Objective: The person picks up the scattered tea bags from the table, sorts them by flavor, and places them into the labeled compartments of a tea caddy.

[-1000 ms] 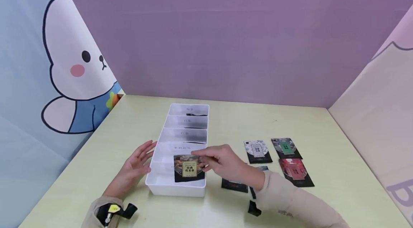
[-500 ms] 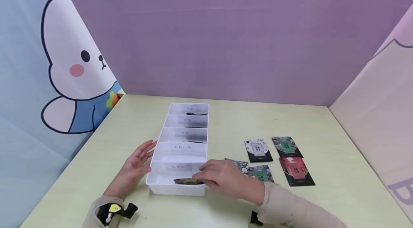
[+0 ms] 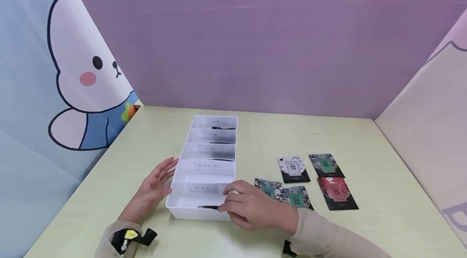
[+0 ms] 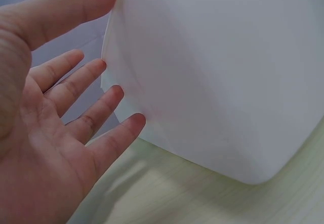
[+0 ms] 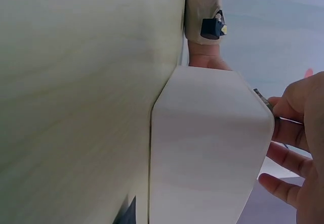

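A long white divided box (image 3: 197, 213) stands on the table, its compartments bearing printed labels. My left hand (image 3: 155, 185) touches its left side with spread, fairly straight fingers; in the left wrist view the fingertips meet the white wall (image 4: 217, 82). At the nearest compartment, my right hand (image 3: 251, 206) pinches a tea packet (image 3: 208, 207) by its right end, between thumb and finger. Only a thin dark edge of the packet shows, low inside the front wall. In the right wrist view the packet (image 5: 263, 99) sticks up slightly past the box rim.
Right of the box lie a white-and-black tea packet (image 3: 293, 169), a green-labelled one (image 3: 326, 164), a red one (image 3: 337, 193) and two more green-labelled packets (image 3: 296, 197), partly behind the right hand. Dark packet edges (image 3: 223, 128) show in the three far compartments. A purple wall backs the table.
My right hand has lowered the tea packet from above the box into the nearest compartment, turning it from face-up view to edge-on. My left hand stays at the box's side.
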### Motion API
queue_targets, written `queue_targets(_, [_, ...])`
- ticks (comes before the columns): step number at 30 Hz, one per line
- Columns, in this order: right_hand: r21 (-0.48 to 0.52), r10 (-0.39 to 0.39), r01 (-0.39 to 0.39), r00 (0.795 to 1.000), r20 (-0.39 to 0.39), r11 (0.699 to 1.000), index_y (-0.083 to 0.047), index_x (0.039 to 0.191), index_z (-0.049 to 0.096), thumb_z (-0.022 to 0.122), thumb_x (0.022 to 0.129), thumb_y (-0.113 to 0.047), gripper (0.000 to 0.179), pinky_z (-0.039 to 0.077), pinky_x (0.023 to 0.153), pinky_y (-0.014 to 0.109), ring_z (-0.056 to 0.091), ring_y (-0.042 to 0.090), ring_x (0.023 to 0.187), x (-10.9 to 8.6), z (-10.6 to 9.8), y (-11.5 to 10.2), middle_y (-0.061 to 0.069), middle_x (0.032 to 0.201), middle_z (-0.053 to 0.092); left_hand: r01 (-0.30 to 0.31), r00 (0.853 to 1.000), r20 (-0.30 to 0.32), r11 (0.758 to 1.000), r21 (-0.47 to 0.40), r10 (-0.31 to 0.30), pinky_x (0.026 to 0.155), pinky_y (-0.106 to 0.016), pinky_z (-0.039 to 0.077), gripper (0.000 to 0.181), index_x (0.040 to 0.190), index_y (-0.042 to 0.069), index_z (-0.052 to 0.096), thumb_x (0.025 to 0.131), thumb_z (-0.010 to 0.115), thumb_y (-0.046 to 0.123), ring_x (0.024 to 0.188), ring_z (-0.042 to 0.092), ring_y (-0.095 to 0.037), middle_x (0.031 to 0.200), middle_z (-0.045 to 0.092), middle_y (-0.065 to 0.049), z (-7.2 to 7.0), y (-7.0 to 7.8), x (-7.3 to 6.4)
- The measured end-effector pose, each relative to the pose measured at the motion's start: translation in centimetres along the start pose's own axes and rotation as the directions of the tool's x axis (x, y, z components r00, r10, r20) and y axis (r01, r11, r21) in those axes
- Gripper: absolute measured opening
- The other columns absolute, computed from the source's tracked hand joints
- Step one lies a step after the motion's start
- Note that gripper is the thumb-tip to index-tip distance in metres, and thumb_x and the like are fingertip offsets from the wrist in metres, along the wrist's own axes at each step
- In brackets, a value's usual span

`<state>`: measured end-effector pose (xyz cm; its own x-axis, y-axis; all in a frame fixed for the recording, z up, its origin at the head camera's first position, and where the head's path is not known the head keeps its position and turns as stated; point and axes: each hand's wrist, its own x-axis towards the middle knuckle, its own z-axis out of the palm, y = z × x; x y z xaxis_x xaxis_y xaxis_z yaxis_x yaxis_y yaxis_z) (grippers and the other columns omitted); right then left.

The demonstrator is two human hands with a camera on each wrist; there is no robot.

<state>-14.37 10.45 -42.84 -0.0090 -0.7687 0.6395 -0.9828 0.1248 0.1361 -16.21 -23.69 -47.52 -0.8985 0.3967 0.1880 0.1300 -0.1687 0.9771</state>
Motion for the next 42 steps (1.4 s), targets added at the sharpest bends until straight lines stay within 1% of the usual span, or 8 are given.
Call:
queue_targets(8, [0.013,0.018,-0.019,0.998,0.059,1.000,-0.014,0.102,0.076,0.059,0.092,-0.013,0.019,0.045,0.100,0.031,0.061,0.020,0.103,-0.2,-0.4,0.0,-0.004,0.094,0.068,0.016,1.000,-0.016,1.000,0.015,-0.016,0.103,-0.022,0.041,0.078,0.157,0.002,0.016,0.091,0.056,-0.011,0.131,0.045,-0.005,0.152,0.039,0.011,0.1,0.2,0.0])
queue_targets(12, [0.012,0.016,-0.017,0.997,0.075,1.000,-0.014,0.104,0.075,0.057,0.095,-0.014,0.020,0.044,0.100,0.032,0.060,0.020,0.104,-0.2,-0.6,0.1,-0.003,0.097,0.067,0.016,1.000,-0.023,1.000,0.015,-0.016,0.103,-0.022,0.041,0.079,0.157,0.000,0.015,0.090,0.056,-0.012,0.130,0.046,-0.005,0.152,0.039,0.009,0.2,0.3,0.0])
queue_targets(18, [0.003,-0.005,0.005,0.999,0.049,1.000,-0.014,0.107,0.073,0.054,0.097,-0.015,0.022,0.045,0.099,0.033,0.058,0.020,0.106,-0.2,-0.7,0.4,0.000,0.102,0.066,0.009,1.000,-0.014,1.000,0.013,-0.009,0.103,-0.022,0.041,0.079,0.157,0.000,0.015,0.090,0.056,-0.013,0.131,0.046,-0.005,0.156,0.036,0.003,0.1,0.1,0.0])
queue_targets(24, [0.006,-0.012,0.012,0.999,0.048,1.000,-0.013,0.110,0.070,0.051,0.098,-0.015,0.023,0.045,0.100,0.034,0.058,0.021,0.106,-0.4,-1.5,1.0,0.002,0.104,0.066,0.017,1.000,-0.023,1.000,0.018,-0.017,0.103,-0.022,0.041,0.079,0.157,0.001,0.016,0.090,0.056,-0.012,0.131,0.046,-0.005,0.152,0.039,0.010,0.2,0.2,0.0])
queue_targets(29, [-0.001,-0.019,0.020,0.998,0.064,1.000,-0.013,0.110,0.068,0.048,0.099,-0.013,0.023,0.046,0.098,0.034,0.058,0.022,0.104,-1.0,-2.1,1.9,0.003,0.104,0.064,0.038,0.999,-0.039,0.999,0.030,-0.037,0.103,-0.022,0.042,0.079,0.157,0.004,0.019,0.090,0.057,-0.011,0.131,0.045,-0.006,0.153,0.037,0.008,0.2,0.4,0.0])
queue_targets(34, [-0.035,0.011,-0.007,0.994,0.111,0.999,-0.014,0.108,0.068,0.045,0.100,-0.015,0.024,0.046,0.097,0.036,0.057,0.022,0.104,-2.0,-2.9,3.4,0.003,0.105,0.063,0.047,0.998,-0.041,0.999,0.027,-0.046,0.103,-0.023,0.042,0.077,0.157,0.010,0.024,0.090,0.057,-0.011,0.132,0.045,-0.008,0.155,0.036,0.005,0.1,0.2,0.1])
queue_targets(38, [-0.081,0.063,-0.051,0.987,0.150,0.995,-0.014,0.105,0.069,0.043,0.102,-0.018,0.027,0.047,0.095,0.039,0.056,0.023,0.104,-3.2,-3.6,5.1,0.003,0.106,0.062,0.055,0.998,-0.038,0.998,0.027,-0.054,0.103,-0.023,0.041,0.077,0.157,0.009,0.023,0.091,0.057,-0.009,0.132,0.044,-0.007,0.155,0.036,0.006,0.1,0.2,0.1])
queue_targets(42, [-0.131,0.138,-0.112,0.968,0.209,0.985,-0.012,0.108,0.067,0.060,0.096,-0.014,0.014,0.048,0.094,0.042,0.055,0.025,0.104,-4.5,-4.4,6.6,0.006,0.107,0.062,0.066,0.997,-0.051,0.997,0.029,-0.065,0.103,-0.023,0.042,0.079,0.157,0.005,0.019,0.091,0.058,-0.008,0.132,0.045,-0.007,0.157,0.034,0.003,0.2,0.3,0.0])
